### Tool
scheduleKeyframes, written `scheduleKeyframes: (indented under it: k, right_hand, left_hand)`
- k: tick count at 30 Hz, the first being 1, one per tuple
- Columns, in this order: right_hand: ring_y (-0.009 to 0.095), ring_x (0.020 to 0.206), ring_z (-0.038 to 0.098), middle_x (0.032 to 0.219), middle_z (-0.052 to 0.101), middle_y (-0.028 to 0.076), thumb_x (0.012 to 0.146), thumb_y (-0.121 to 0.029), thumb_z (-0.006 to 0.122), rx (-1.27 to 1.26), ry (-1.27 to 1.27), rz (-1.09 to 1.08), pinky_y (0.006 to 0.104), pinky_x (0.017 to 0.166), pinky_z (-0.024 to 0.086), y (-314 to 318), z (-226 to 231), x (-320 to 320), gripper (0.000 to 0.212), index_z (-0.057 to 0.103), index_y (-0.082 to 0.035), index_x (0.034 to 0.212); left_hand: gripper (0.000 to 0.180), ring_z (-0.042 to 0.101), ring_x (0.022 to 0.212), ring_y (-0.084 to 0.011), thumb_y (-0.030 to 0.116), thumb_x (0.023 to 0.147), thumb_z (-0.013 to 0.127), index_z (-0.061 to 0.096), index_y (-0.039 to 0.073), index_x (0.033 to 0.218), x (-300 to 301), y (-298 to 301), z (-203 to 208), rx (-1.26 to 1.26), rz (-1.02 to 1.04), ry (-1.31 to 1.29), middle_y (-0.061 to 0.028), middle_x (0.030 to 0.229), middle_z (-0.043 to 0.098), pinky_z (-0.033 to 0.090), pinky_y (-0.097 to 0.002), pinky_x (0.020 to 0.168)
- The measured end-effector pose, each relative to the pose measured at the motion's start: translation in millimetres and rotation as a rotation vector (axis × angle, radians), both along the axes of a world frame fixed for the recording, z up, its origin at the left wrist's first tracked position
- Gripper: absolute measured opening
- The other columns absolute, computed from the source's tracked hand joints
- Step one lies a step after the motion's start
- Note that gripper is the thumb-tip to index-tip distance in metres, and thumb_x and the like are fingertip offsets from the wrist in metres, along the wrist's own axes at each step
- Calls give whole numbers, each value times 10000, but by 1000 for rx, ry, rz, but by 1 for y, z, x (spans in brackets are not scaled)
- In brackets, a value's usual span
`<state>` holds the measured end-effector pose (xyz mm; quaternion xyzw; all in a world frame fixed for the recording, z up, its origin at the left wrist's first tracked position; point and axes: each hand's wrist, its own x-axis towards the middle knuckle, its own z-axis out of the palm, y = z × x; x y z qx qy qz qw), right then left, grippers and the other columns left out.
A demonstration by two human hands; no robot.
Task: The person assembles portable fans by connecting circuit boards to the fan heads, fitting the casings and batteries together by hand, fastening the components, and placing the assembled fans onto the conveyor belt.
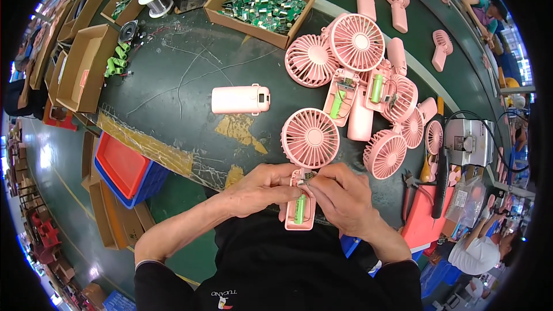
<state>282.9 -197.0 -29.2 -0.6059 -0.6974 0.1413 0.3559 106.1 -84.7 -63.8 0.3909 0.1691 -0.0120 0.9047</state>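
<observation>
In front of my body, a pink handheld fan [313,137] points its round grille away from me, its handle opened toward me. Inside the handle lie a green battery cell [300,209] and thin wires, with a small circuit board [309,176] bearing a display just below the grille. My left hand [260,189] is closed around the left side of the handle, its thumb at the opening. My right hand [347,198] pinches at the board's right edge; whatever its fingertips hold is too small and covered to name. A pink handle shell [239,99] lies farther off.
Several pink fans [357,42] are heaped at the right, some with opened handles. A cardboard box of green circuit boards [265,8] stands at the back. Green cells [117,60] lie left. Pliers [410,187] and a metal box [469,141] sit right; a conveyor runs beyond.
</observation>
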Motion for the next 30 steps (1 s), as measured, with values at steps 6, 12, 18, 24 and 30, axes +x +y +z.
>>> scheduleKeyframes:
  k: [6, 12, 18, 24, 30]
  right_hand:
    - [156, 646, 587, 842, 606, 33, 676, -8, 773, 64, -77, -40, 276, 546, 349, -2, -10, -6, 218, 683, -55, 869]
    - [148, 650, 586, 860, 608, 32, 662, -10, 779, 76, -103, -34, 272, 548, 348, -4, -9, -7, 243, 685, -60, 880]
    - [154, 662, 589, 901, 602, 50, 648, -18, 732, 95, -107, 27, 265, 517, 374, -4, -15, -1, 276, 670, -14, 917]
    - [166, 669, 581, 937, 583, 73, 617, -54, 692, 169, -116, 97, 267, 481, 387, -2, -24, 3, 366, 655, 35, 971]
    - [172, 640, 575, 929, 580, 83, 606, -38, 695, 243, -86, 123, 268, 465, 412, 0, -32, 5, 368, 652, 48, 961]
  left_hand:
    - [348, 642, 734, -128, 42, 944, 492, 490, -25, 1286, 1, -1, 4, 41, 31, 58, -81, 914, 658, 536, -270, 580]
    - [370, 633, 746, -125, 11, 938, 467, 481, -11, 1306, -1, -2, 6, 79, 37, 64, -75, 900, 651, 528, -265, 596]
    - [375, 615, 742, -109, -3, 931, 466, 479, -9, 1305, 0, -3, 5, 95, 24, 62, -73, 925, 652, 519, -275, 617]
    - [380, 602, 715, -107, -10, 923, 459, 482, -3, 1303, 2, -5, 5, 121, 44, 91, -67, 898, 641, 501, -271, 618]
    - [375, 594, 689, -114, 7, 923, 456, 484, -2, 1296, 4, -6, 4, 153, 27, 128, -64, 869, 631, 496, -272, 610]
